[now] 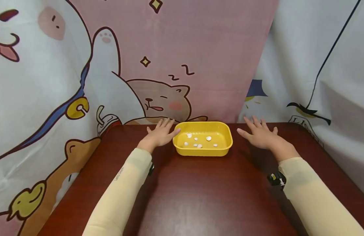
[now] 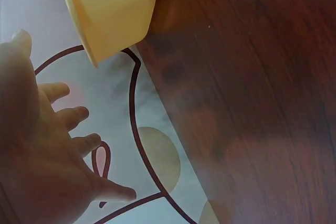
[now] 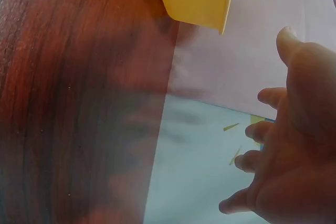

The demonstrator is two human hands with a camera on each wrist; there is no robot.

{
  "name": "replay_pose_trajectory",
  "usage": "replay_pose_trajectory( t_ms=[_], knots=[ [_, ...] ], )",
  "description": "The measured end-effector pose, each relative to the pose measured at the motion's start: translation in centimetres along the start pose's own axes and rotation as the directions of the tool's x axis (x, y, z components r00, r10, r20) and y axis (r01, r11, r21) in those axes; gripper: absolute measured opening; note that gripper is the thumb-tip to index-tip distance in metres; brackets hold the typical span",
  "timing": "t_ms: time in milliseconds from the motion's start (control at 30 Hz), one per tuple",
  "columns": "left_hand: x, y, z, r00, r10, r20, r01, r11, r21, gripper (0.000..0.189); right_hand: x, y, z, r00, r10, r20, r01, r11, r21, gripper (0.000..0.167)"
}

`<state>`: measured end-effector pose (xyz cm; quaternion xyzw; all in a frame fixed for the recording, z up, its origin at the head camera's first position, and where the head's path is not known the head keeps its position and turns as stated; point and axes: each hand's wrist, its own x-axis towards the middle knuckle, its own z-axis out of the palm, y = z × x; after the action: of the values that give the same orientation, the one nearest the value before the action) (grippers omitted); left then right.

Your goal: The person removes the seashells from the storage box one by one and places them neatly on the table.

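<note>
Just below and right of centre in the head view, a yellow tray [image 1: 202, 152] holding several small white pieces [image 1: 208, 138] stands at the far edge of the dark red-brown table [image 1: 199, 196]. Left of it, the left hand [image 1: 159, 135] is released, fingers spread, its thumb overlapping the tray's rim in that view, though whether they touch I cannot tell; at centre right, the right hand [image 1: 262, 135] is likewise unclasped with fingers splayed, apart from the tray. Across the upper frame hangs a cartoon-printed cloth [image 1: 211, 49].
</note>
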<state>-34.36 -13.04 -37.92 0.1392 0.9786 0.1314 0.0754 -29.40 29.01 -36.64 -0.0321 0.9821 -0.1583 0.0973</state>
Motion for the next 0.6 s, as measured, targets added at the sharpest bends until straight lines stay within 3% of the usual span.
replay_pose_trajectory(
  t_ms=[167, 400, 600],
  knots=[
    [-0.2, 0.3, -0.2, 1.0, 0.018, 0.0, -0.018, 1.0, -0.025, 0.086, -0.1, -0.7, -0.5, 1.0, -0.01, -0.004, 0.01, 1.0, -0.007, 0.103],
    [0.0, 0.4, 0.2, 0.999, 0.044, 0.005, -0.044, 0.999, -0.011, 0.089, 0.1, -1.7, -0.6, 1.0, -0.014, -0.004, 0.014, 1.0, 0.0, 0.104],
    [-0.2, 0.2, 0.7, 0.999, 0.05, 0.021, -0.049, 0.998, -0.05, 0.092, 0.3, -2.7, -0.1, 0.999, -0.038, -0.009, 0.038, 0.999, 0.013, 0.101]
  ],
)
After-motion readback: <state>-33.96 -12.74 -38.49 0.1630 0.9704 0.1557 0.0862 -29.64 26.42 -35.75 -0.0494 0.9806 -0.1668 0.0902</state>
